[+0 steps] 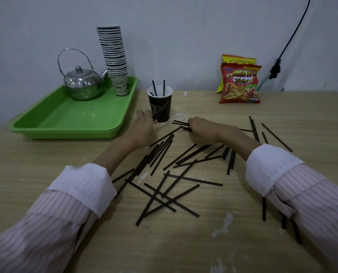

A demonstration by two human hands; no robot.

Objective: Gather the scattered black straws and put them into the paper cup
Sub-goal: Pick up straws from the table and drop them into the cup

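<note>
A dark paper cup (160,107) with a white rim stands upright on the wooden table (46,194), with three black straws sticking out of it. My left hand (143,126) is just left of the cup, gripping a black straw (160,111) that slants up across the cup's front. My right hand (205,129) lies to the cup's right, fingers closed on a few black straws (181,123) flat on the table. Several loose black straws (164,186) lie scattered between and below my forearms, and more on the right (276,136).
A green tray (65,119) at the back left holds a steel teapot (83,83) and a tall stack of paper cups (115,60). Two snack bags (240,83) lean on the wall at the back right. A black cable (290,38) hangs down the wall.
</note>
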